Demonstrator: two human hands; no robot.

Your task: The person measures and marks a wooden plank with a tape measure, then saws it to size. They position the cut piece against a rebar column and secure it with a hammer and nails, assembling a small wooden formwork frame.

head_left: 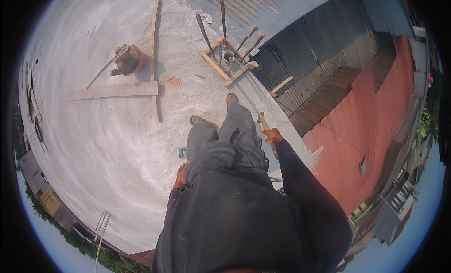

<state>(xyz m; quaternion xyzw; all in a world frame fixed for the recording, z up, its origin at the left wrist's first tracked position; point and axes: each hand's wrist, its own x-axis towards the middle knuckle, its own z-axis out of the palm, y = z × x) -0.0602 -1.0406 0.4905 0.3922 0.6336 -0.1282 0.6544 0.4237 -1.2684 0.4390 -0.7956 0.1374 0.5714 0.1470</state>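
Note:
A hammer (261, 118) with a wooden handle is gripped in my right hand (272, 137), held out to the right of my legs near the slab's edge. My left hand (181, 176) hangs beside my left thigh; its fingers are partly hidden, so I cannot tell whether it holds anything. Just beyond it shows a small blue packet-like thing (182, 153). Ahead of my feet, a square wooden frame (216, 66) lies at the slab's edge. Several rusty bars (223, 19) rise within it around a grey pipe (229, 56).
Left of the frame, a long board (112, 91) meets a narrow timber strip (154, 43) on the concrete. A reddish bucket (140, 62) filled with wood offcuts (126, 57) stands beyond the board. At right the slab drops off toward lower corrugated roofs, one red (361, 141).

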